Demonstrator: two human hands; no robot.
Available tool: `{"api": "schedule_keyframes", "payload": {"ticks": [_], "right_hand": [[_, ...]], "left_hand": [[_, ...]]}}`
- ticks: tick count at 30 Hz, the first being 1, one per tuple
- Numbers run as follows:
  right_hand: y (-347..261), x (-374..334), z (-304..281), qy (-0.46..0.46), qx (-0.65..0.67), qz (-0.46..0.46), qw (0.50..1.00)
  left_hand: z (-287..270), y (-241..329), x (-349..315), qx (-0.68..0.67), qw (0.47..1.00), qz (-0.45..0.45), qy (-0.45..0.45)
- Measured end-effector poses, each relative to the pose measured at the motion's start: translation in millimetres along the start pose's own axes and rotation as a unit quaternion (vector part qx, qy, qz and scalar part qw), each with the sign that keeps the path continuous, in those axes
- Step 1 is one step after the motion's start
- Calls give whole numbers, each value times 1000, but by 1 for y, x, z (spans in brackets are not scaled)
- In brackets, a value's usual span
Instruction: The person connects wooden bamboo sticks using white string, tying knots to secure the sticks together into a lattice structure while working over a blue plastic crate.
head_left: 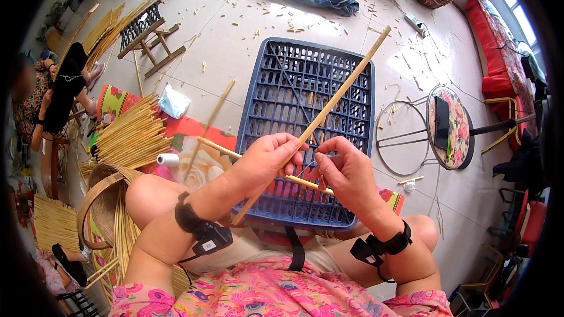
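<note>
Closed around a long straw-coloured stalk (pixel 346 79), my left hand (pixel 267 158) is over a dark blue plastic crate (pixel 317 218). That stalk slants from my lap up to the far right. A second, yellower stalk (pixel 219 148) crosses it at my left hand, its other end showing below my right fingers. My right hand (pixel 348 170) is closed in a pinch beside the crossing; what its fingertips hold is too fine to make out, though a thin strand seems to run between the hands. The crate stands upside down before my knees.
At left lie a bundle of stalks (pixel 132 132), a white thread spool (pixel 168 159) and a woven basket (pixel 97 205). A small wooden stool (pixel 150 38) stands beyond. To the right is a round stool (pixel 461 132) with a phone (pixel 442 122). Cut bits litter the floor; other people sit at left.
</note>
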State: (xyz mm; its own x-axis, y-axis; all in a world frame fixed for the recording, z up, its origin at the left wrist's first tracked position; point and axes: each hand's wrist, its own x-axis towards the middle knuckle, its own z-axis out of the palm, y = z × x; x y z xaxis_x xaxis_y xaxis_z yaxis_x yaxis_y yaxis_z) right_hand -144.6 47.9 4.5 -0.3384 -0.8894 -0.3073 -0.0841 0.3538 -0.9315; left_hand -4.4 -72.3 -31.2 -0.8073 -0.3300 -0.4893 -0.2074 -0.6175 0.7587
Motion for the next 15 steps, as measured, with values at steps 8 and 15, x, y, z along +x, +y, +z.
{"api": "schedule_keyframes", "payload": {"ticks": [8,15], "right_hand": [[5,1,3,-12,-1,21,1000],[11,2,2,9,0,-6,1000]], "left_hand": [[-1,0,-2,-3,1000,-3,-3],[0,-1,1,41,999,11,2]]}}
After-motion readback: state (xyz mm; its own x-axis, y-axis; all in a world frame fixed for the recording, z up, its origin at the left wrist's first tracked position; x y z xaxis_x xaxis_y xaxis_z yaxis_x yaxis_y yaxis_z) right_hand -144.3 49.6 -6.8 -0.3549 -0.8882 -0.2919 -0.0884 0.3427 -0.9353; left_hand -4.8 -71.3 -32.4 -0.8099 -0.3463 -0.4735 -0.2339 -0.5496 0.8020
